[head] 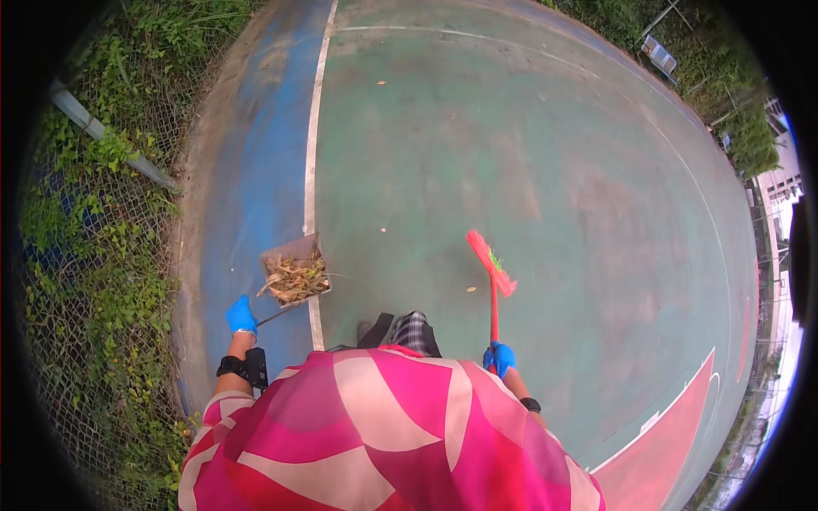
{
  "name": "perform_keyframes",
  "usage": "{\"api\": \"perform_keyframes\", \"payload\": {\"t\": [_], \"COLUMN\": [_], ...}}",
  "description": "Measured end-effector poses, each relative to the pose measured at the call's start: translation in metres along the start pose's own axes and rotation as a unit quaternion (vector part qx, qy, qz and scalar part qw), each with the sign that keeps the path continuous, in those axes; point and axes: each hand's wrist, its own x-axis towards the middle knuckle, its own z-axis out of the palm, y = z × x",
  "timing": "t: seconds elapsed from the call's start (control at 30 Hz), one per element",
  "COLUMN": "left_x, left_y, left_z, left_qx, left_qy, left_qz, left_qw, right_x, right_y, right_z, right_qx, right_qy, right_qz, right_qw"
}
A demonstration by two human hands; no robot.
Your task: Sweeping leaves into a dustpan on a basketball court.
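Observation:
My left hand [241, 316], in a blue glove, is closed around the thin handle of a dustpan [291, 248]. A heap of dry leaves [295, 278] fills much of the pan, which is over the white line beside the blue strip. In my right hand [501, 359], also gloved in blue, is the red handle of a broom [491, 262]. Its red head has some green bristles and is out ahead of me over the green court; whether it touches the ground I cannot tell.
A chain-link fence [147, 128] overgrown with vines runs along the left, with a slanted metal post [96, 128]. Single fallen leaves [471, 289] dot the green court floor [415, 160]. Seats [659, 56] stand at the far right edge. A red painted area [658, 428] is at lower right.

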Motion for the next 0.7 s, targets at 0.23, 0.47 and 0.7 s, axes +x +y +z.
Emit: {"api": "perform_keyframes", "payload": {"t": [0.23, 0.47, 0.7], "left_x": [0.097, 0.166, 0.2], "left_y": [0.077, 0.202, 0.35], "left_z": [0.134, 0.246, 0.381], "left_qx": [0.27, 0.235, 0.093], "left_qy": [-0.034, 0.013, -0.06], "left_qz": [0.255, 0.31, 0.089], "left_qw": [0.928, 0.921, 0.99], "right_x": [0.106, 0.159, 0.292], "right_y": [-0.181, -0.403, -0.549], "right_z": [0.061, 0.149, 0.194], "right_qx": [-0.11, -0.138, -0.349], "right_qy": [0.043, 0.043, 0.046], "right_qz": [-0.102, -0.058, -0.174], "right_qw": [0.988, 0.988, 0.92]}}
